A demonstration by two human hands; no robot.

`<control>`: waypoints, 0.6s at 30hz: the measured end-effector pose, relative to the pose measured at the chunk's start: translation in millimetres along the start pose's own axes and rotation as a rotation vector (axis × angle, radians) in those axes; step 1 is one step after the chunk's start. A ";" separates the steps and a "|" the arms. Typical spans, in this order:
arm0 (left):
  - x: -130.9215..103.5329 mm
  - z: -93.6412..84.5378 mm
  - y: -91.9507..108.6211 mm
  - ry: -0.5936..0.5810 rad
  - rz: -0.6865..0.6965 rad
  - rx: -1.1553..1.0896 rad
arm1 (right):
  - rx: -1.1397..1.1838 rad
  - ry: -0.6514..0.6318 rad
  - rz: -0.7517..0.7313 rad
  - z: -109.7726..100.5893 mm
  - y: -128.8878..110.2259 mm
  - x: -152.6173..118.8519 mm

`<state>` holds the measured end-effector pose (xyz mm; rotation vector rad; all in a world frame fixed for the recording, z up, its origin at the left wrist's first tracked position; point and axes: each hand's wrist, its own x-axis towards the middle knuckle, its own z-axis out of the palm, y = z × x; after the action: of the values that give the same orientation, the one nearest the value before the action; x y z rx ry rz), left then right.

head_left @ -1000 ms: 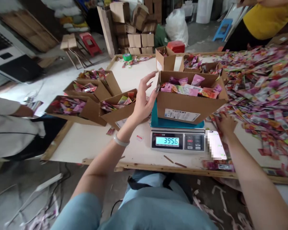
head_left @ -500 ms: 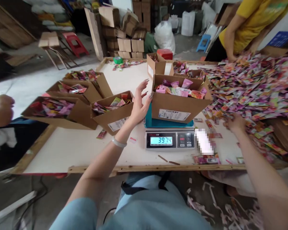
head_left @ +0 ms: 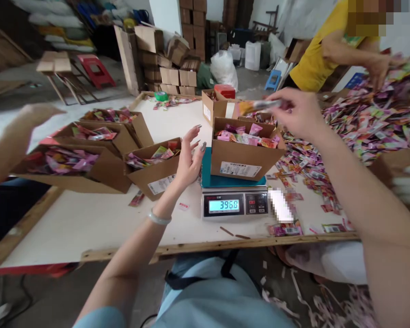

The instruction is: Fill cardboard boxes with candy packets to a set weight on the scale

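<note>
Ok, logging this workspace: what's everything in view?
scale: one, silver and teal, table front
weighed box: one, brown, on scale
other boxes: at least six, brown, tabletop
packets: uncountable, mostly pink, mainly right
phone: one, white, beside scale
tape: one, green, far table edge
table: one, white, beneath
stools: several, red, blue, wooden, behind
stacked cartons: many, brown, behind
coworkers: at least two, one in yellow, either side
left hand: one, bare, beside weighed box
right hand: one, bare, holding packet

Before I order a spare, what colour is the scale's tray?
The tray is teal; head view shows it.
</note>
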<state>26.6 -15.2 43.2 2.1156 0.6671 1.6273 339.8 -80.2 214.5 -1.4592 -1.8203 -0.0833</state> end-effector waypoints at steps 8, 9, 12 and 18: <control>-14.5 -11.4 -13.9 -0.055 -0.041 -0.020 | 0.195 0.164 0.063 1.9 43.1 -33.6; -15.7 -4.9 -19.1 -0.083 -0.059 -0.044 | 0.202 0.193 0.133 3.0 52.8 -33.9; -20.5 19.5 -39.2 -0.176 -0.122 -0.107 | 0.282 0.175 0.442 12.1 73.7 -31.5; -28.3 44.4 -72.7 -0.414 -0.307 -0.124 | 0.371 -0.044 0.616 36.6 95.1 -35.5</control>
<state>53.8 26.5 -31.4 2.0495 0.6896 1.0023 402.5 -58.3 129.4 -1.6777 -1.2572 0.5653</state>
